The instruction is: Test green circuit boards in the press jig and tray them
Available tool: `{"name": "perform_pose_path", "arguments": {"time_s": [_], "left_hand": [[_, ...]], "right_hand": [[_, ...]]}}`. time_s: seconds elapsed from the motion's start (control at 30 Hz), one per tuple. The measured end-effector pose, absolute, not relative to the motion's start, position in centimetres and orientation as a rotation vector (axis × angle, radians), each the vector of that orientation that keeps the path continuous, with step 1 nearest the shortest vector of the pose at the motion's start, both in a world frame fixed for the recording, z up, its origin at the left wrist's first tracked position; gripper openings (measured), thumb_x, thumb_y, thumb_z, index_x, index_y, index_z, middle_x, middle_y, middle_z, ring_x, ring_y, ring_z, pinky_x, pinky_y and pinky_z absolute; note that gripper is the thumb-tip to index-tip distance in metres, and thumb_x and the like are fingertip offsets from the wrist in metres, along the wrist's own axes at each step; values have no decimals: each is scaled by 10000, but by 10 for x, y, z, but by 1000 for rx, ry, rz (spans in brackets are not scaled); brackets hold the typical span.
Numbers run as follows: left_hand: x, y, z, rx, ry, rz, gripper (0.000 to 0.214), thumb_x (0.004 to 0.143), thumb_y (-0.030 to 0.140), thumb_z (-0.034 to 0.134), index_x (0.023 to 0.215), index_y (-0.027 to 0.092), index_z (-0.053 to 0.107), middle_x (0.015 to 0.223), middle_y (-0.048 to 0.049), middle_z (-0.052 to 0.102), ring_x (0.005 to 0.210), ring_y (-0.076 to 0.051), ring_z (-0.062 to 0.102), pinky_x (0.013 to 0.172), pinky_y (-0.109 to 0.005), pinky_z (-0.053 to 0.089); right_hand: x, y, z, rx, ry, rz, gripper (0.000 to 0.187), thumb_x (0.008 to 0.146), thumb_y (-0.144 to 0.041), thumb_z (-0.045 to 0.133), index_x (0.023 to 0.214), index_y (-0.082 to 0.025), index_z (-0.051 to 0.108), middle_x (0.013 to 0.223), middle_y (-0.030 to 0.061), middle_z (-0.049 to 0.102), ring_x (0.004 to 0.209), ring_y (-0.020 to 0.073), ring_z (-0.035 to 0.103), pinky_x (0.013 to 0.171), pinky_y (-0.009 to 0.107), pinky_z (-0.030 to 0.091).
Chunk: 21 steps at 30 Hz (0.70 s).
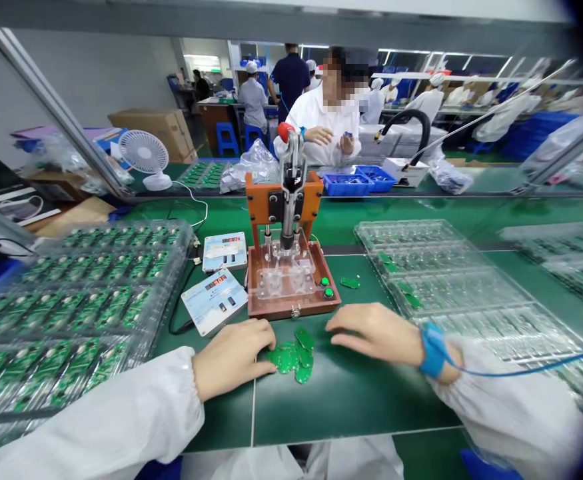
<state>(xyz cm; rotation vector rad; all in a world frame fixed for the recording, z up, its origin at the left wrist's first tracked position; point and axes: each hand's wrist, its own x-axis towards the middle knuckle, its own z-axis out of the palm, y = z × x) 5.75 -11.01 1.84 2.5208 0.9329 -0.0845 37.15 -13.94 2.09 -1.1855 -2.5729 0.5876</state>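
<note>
Several small green circuit boards [296,357] lie in a loose, overlapping pile on the green mat. My left hand [236,357] rests at the pile's left side, thumb apart from the curved fingers and fingertips at the boards' edge; whether they touch is hard to tell. To the right of the pile my right hand [376,331] hovers low over the mat, fingers stretched out and nothing in them. A blue wrist strap [435,350] with a cord is on that wrist. Just beyond both hands stands a test fixture [296,307] with a red-tipped lever [285,132] and clear plates.
Left are two display boxes [214,300] and stacked trays full of boards [86,293]. One board [350,283] lies right of the fixture. A clear tray [441,267] with a few boards stands farther right. A fan [145,152] and a co-worker [321,123] are behind.
</note>
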Motion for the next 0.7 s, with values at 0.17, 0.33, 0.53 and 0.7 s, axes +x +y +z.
{"name": "perform_pose_path", "arguments": {"time_s": [0.17,0.33,0.53,0.7], "left_hand": [[65,-124,16,2666,978,-196,363,846,466,791,965,158,642,1086,-74,658,1010,-298,644,809,-412,544],[65,-124,9,2664,953,-149,268,852,337,806,987,178,638,1101,-50,663,1005,-273,641,814,-395,543],[64,-121,14,2526,954,-72,301,803,237,844,1032,211,651,1140,-26,652,1040,-253,648,840,-367,524],[53,-114,43,2367,947,175,256,813,242,832,1007,237,664,1144,-7,654,1071,-231,639,883,-349,504]], "right_hand": [[347,-134,-2,-1110,-2682,796,444,975,-422,621,1355,-193,607,1428,91,631,1300,258,606,1095,415,511],[342,-122,-10,-1125,-2675,891,412,951,-384,666,1329,-224,626,1437,85,625,1301,270,612,1102,434,511],[334,-127,-14,-1097,-2664,887,348,949,-323,669,1275,-205,635,1370,102,645,1260,256,625,1069,398,523],[339,-132,9,-1029,-2596,902,351,928,-381,691,1236,-219,642,1279,84,660,1136,219,673,967,345,567]]}}
